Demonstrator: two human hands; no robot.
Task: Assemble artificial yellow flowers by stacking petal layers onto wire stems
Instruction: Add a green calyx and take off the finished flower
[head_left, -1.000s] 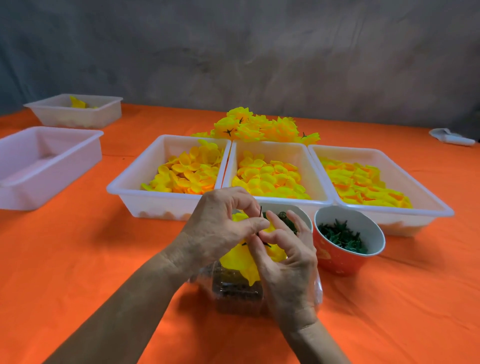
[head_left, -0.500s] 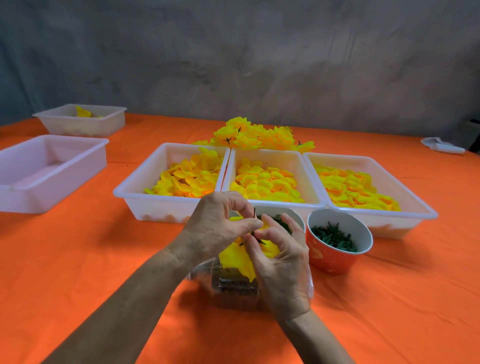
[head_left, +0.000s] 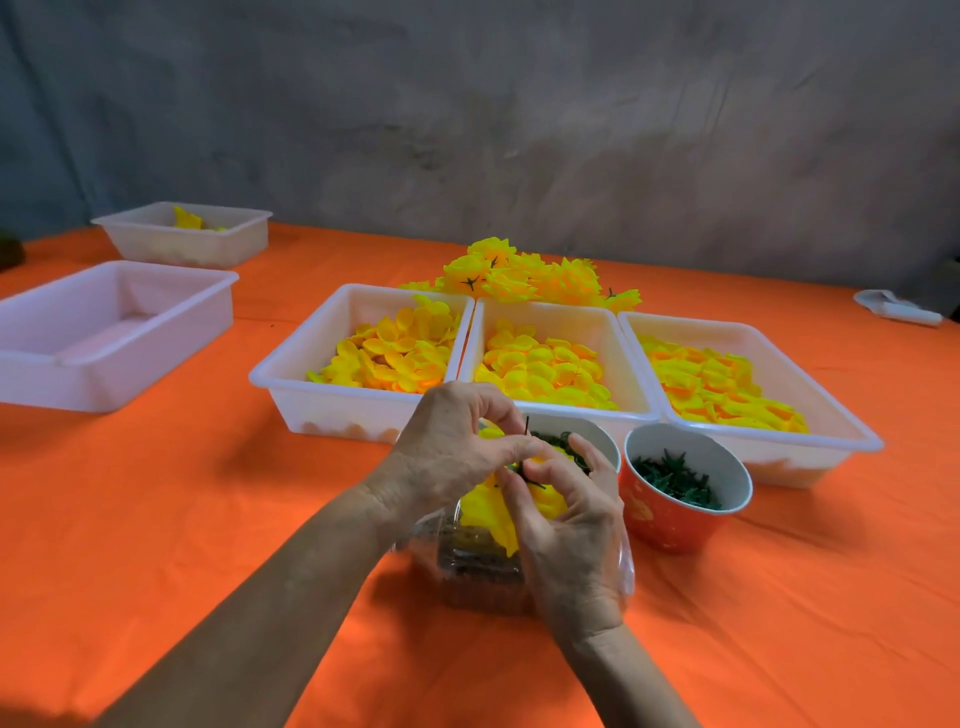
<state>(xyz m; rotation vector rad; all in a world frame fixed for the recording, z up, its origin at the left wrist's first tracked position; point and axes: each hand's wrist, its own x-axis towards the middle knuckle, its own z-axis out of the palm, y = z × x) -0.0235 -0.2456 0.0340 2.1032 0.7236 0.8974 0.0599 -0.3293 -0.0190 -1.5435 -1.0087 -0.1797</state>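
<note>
left hand (head_left: 447, 447): fingers and thumb pinched tighter on the wire stem (head_left: 527, 427), its tip now poking above them | right hand (head_left: 566, 530): fingertips slid up onto the green calyx at the yellow flower (head_left: 493, 512) | head camera: tilted up, trays lower in frame

The orange cloth (head_left: 156, 519) covering the tabletop looks matt and smooth, with faint creases. The three trays (head_left: 343, 410) toward the far edge are milky, semi-translucent plastic with a soft sheen; the two trays (head_left: 119, 358) near the left edge look the same. The petal layers (head_left: 400, 353) in them appear to be thin matt fabric. The red bowl (head_left: 670, 519) is glossy outside, pale and smooth inside, holding dark green plastic-looking pieces (head_left: 675, 478). Under my hands, the clear container (head_left: 478, 566) is shiny, crinkled plastic. The flower (head_left: 493, 514) I hold looks like soft matt fabric; its thin stem (head_left: 527, 425) is dark.
</note>
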